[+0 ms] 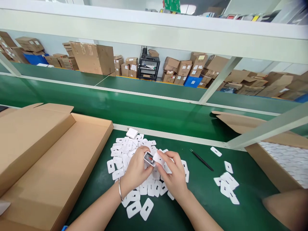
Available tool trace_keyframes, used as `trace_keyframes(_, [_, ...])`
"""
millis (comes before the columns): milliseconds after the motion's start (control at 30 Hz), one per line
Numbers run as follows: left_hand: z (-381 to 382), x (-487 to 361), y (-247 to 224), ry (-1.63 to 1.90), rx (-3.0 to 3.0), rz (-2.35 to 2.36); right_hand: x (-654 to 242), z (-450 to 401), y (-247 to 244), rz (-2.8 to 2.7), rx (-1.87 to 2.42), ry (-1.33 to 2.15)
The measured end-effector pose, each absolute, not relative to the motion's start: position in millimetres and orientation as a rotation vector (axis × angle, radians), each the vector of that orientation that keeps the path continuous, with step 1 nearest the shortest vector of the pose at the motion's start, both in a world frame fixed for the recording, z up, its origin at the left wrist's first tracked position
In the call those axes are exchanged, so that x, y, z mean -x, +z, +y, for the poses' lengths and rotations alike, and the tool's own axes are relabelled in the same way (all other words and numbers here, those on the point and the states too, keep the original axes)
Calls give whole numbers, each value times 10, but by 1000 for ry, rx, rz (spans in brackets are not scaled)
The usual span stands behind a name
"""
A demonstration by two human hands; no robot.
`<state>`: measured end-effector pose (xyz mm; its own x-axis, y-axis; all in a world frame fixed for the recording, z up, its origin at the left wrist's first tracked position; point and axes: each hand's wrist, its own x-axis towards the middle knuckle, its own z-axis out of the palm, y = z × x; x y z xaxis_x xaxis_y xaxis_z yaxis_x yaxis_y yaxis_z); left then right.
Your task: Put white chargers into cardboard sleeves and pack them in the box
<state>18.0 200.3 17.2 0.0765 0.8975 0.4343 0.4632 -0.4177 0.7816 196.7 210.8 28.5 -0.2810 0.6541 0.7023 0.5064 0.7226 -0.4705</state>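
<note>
My left hand is closed around a small white plastic housing, its open end facing up and showing dark and red parts inside. A white cover plate is pinched between the thumb and fingers of my right hand, right at the housing's open end. Whether the plate touches the housing I cannot tell. Beneath both hands spreads a heap of loose white plates, many with a rectangular slot. At the heap's far edge lies a white block-shaped piece.
Black tweezers lie right of the heap, near a smaller group of white plates. An open cardboard box stands at left. Another box with white packed contents is at right. A pale metal frame runs behind the green table.
</note>
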Motion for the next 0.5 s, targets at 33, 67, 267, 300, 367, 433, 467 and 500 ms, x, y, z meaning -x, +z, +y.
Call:
trace_keyframes(33, [1994, -197, 173, 1301, -1934, 1318, -1954, 2088, 285, -1935, 879, 226])
trace_keyframes(67, [1987, -211, 172, 1304, -1947, 1293, -1942, 2070, 287, -1919, 873, 259])
trace_keyframes(267, [1948, -254, 174, 1313, -2035, 1180, -1885, 2005, 318, -1913, 831, 342])
trace_keyframes(300, [1935, -251, 190, 1315, -2043, 1151, -1880, 2001, 324, -1916, 830, 346])
trace_keyframes(367, [1901, -235, 239, 1282, -2020, 1078, -1877, 2002, 337, -1918, 833, 344])
trace_keyframes(433, [1868, -210, 292, 1231, -1927, 989, -1882, 2010, 352, -1923, 827, 328])
trace_keyframes(467, [1854, -198, 313, 1209, -1861, 955, -1885, 2016, 358, -1929, 816, 315])
trace_keyframes(500, [1844, -189, 326, 1198, -1790, 938, -1889, 2022, 363, -1936, 804, 305])
